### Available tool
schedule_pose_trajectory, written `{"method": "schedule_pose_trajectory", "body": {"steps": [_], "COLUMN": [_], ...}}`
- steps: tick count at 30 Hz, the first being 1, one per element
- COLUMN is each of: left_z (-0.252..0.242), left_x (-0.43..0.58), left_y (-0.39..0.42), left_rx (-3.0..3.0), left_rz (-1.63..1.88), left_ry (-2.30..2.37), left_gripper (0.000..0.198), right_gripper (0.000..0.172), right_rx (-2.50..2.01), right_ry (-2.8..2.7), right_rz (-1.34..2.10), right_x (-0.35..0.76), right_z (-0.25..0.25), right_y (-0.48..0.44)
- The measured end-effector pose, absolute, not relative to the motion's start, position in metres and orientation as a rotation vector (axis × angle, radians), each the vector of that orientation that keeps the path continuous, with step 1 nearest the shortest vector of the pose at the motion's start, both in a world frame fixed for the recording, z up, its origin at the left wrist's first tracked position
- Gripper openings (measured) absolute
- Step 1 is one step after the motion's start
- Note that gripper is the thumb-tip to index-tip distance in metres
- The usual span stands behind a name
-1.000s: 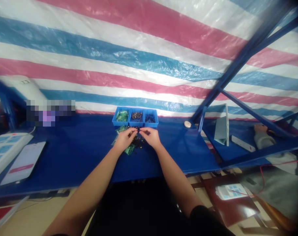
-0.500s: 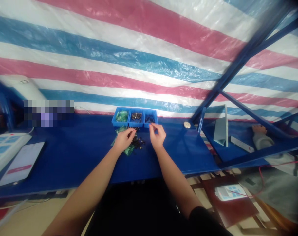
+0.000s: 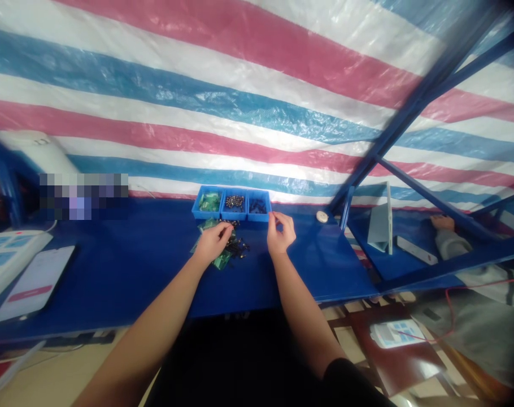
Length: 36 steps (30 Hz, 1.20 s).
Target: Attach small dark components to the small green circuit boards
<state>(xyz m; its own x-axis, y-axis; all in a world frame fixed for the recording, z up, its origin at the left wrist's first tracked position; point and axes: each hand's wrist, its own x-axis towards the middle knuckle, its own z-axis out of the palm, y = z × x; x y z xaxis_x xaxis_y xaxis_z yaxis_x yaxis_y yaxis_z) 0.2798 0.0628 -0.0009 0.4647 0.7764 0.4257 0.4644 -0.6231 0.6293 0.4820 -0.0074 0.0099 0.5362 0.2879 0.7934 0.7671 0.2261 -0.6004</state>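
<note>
My left hand (image 3: 212, 243) hovers over a loose pile of small dark parts (image 3: 239, 246) and green pieces (image 3: 222, 260). Its thumb and fingertips are pinched together; whatever lies between them is too small to name. To the right of the pile, my right hand (image 3: 281, 234) is closed in a pinch near the front corner of the right blue bin. What it holds, if anything, I cannot make out. Three blue bins stand side by side: the left bin (image 3: 206, 215) has green pieces, the middle bin (image 3: 234, 216) small brass-and-black parts, the right bin (image 3: 257, 217) dark pieces.
A round pale object (image 3: 322, 216) lies on the blue table (image 3: 147, 271) at right. At left are a phone (image 3: 34, 282) and a white power strip (image 3: 15, 257). A blue frame post (image 3: 347, 209) borders a second table, where another person's hand (image 3: 443, 222) rests near a stand (image 3: 382, 220).
My right hand has moved a little to the right, away from the front of the right bin. My left hand stays almost in place, still pinched.
</note>
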Motion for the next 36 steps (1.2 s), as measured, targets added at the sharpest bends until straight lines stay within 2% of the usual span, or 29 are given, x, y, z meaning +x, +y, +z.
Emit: {"method": "schedule_pose_trajectory", "body": {"steps": [10,17,21,27,31,36], "left_z": [-0.001,0.002,0.002,0.003,0.003,0.003], "left_x": [0.281,0.281,0.281,0.281,0.281,0.282], "left_y": [0.061,0.061,0.061,0.060,0.060,0.060], "left_rx": [2.278,2.280,2.279,2.276,2.278,2.285], "left_rz": [1.015,0.998,0.996,0.992,0.998,1.004], "left_ry": [1.050,1.051,1.055,1.038,1.025,1.029], "left_gripper": [0.033,0.031,0.031,0.032,0.033,0.031], "right_gripper": [0.035,0.018,0.020,0.015,0.018,0.013], "right_rx": [-1.569,-1.649,-1.638,-1.552,-1.564,-1.614], "right_ry": [-1.403,-1.670,-1.766,-1.904,-1.896,-1.840], "right_rz": [-0.123,0.361,0.380,0.401,0.415,0.403], "right_x": [0.500,0.493,0.490,0.486,0.484,0.485], "right_z": [0.003,-0.008,-0.006,0.003,0.003,-0.007], "right_y": [0.007,0.005,0.004,0.000,0.001,0.006]}}
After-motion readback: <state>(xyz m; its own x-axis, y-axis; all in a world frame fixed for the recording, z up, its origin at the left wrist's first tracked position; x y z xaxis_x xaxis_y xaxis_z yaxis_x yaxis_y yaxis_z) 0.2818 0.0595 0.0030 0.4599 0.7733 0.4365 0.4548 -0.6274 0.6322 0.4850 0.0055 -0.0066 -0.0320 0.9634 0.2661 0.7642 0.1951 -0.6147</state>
